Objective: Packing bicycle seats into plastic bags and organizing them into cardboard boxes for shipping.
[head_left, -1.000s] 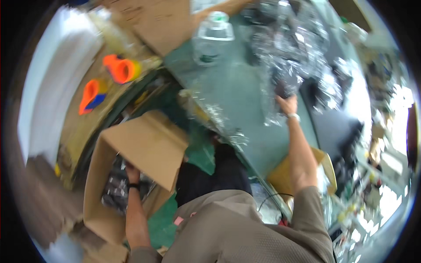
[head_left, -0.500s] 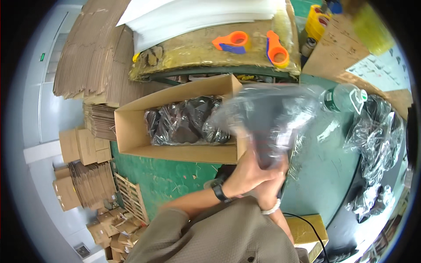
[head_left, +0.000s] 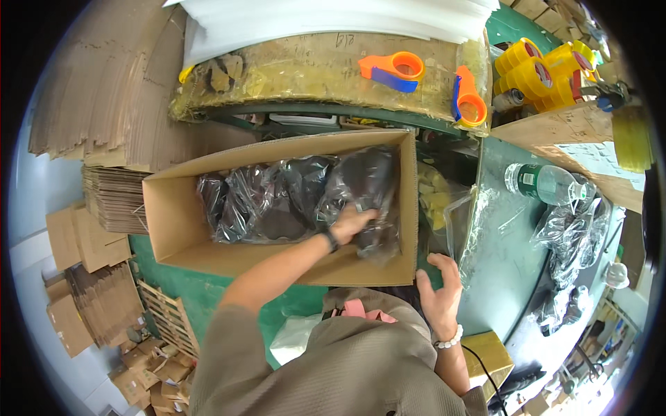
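Note:
A long open cardboard box (head_left: 277, 272) stands in front of me, holding a row of black items (head_left: 281, 225) in clear plastic bags; what they are I cannot make out. At the box's right end lies another bagged black item (head_left: 366, 170). My left hand (head_left: 352, 223) reaches in and is closed on its near part, with some fingers hidden by plastic. Outside the box's near right corner, my right hand (head_left: 442, 288) is empty, fingers apart and slightly curled.
Beyond the box, a worn bench (head_left: 291, 76) carries two orange tape dispensers (head_left: 406, 66) and white sheets (head_left: 333, 17). Flattened cartons (head_left: 104, 90) are stacked left. On the right are a plastic bottle (head_left: 548, 184), more bagged black items (head_left: 572, 236) and yellow tape rolls (head_left: 531, 76).
The bagged black item, held in both hands above the box's right end, has come down inside the box. My right hand has let go and moved clear of it, while my left has followed it in.

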